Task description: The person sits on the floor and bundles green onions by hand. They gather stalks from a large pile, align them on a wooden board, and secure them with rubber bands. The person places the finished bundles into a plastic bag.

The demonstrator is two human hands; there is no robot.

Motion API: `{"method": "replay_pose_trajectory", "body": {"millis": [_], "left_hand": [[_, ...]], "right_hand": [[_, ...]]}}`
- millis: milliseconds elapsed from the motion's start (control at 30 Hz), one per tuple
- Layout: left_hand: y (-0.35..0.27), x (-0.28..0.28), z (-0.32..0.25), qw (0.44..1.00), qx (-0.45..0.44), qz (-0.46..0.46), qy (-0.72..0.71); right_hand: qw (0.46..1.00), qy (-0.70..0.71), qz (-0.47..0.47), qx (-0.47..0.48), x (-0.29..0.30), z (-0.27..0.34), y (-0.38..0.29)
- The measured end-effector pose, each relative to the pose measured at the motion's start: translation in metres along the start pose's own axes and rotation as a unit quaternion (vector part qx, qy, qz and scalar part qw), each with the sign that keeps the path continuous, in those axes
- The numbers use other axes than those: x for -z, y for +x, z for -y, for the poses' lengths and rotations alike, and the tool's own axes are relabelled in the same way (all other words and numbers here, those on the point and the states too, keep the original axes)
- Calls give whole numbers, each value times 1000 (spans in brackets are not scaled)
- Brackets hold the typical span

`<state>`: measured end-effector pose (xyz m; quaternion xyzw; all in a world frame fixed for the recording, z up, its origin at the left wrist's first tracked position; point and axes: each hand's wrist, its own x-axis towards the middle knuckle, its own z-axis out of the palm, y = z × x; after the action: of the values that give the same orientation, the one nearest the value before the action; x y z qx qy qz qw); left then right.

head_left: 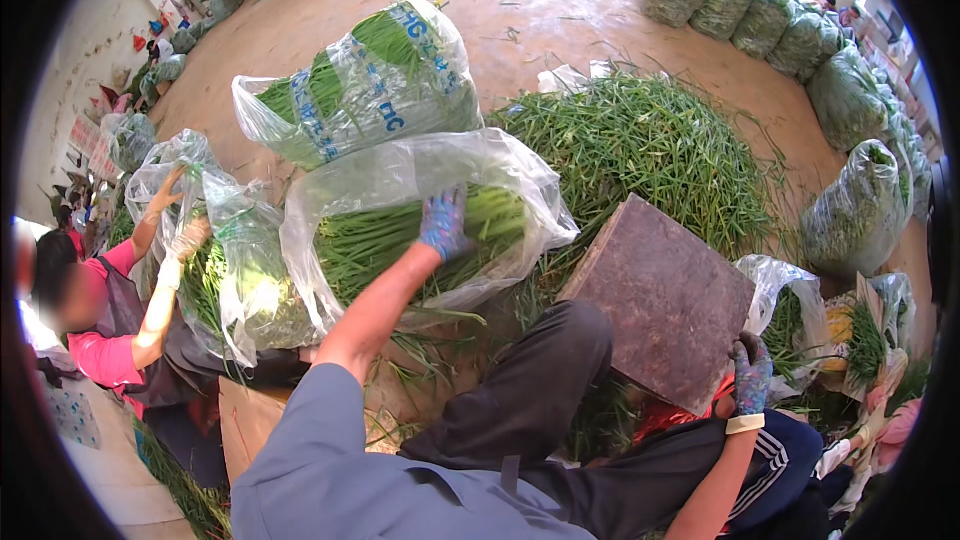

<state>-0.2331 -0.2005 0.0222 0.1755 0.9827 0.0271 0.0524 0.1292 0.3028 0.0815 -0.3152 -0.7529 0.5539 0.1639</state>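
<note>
My left hand, in a blue patterned glove, reaches into an open clear plastic bag. Its fingers touch the long green stalks lying in that bag; whether they grip any is hidden. My right hand, gloved alike with dark fingertips, is at the right corner of a brown square board. The fingers look curled, and I cannot tell if they grip the board's edge. Just beyond the open bag lies another clear bag with blue print, packed with neatly aligned green stalks.
A big heap of loose green stalks lies behind the board. To the left, a person in a pink shirt handles a filled plastic bag. Several stuffed bags line the right side. A smaller open bag stands beside my right hand.
</note>
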Motion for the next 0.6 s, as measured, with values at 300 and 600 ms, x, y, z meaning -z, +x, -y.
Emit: {"method": "replay_pose_trajectory", "body": {"millis": [300,600], "left_hand": [[27,-18,20,998,-16,-35,-41],[-21,9,23,973,-131,-176,-68]], "right_hand": [[999,-51,11,10,-1,8,2],[981,-143,73,113,-36,9,3]]}}
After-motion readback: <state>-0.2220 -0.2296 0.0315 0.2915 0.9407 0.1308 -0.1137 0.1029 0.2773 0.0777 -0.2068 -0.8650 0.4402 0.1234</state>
